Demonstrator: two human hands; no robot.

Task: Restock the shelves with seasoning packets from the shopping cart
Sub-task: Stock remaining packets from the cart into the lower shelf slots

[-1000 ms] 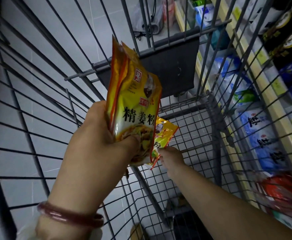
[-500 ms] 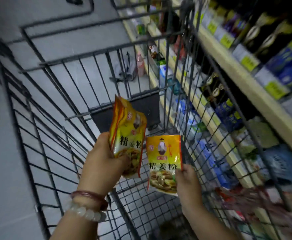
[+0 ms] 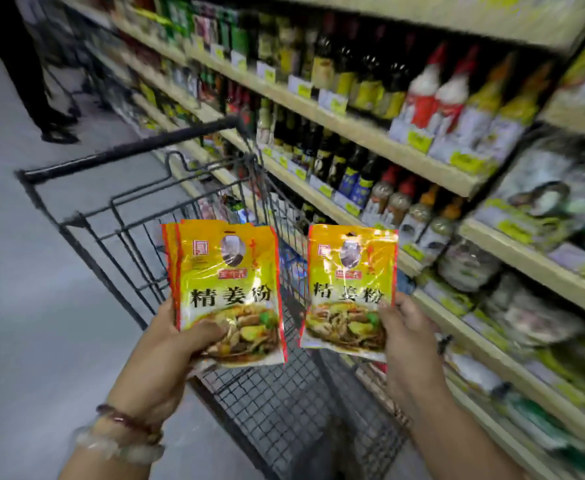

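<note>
Packets of yellow seasoning sit in both hands above the shopping cart [image 3: 138, 216]. The left hand [image 3: 176, 344] clamps a small stack of packets [image 3: 227, 289] (thumb across the front, fingers behind), held upright. The right hand [image 3: 405, 337] pinches a single packet [image 3: 350, 289] by its right edge, just beside the stack and apart from it. Shelves [image 3: 370, 133] of bottles [image 3: 360, 74] stand to the right.
</note>
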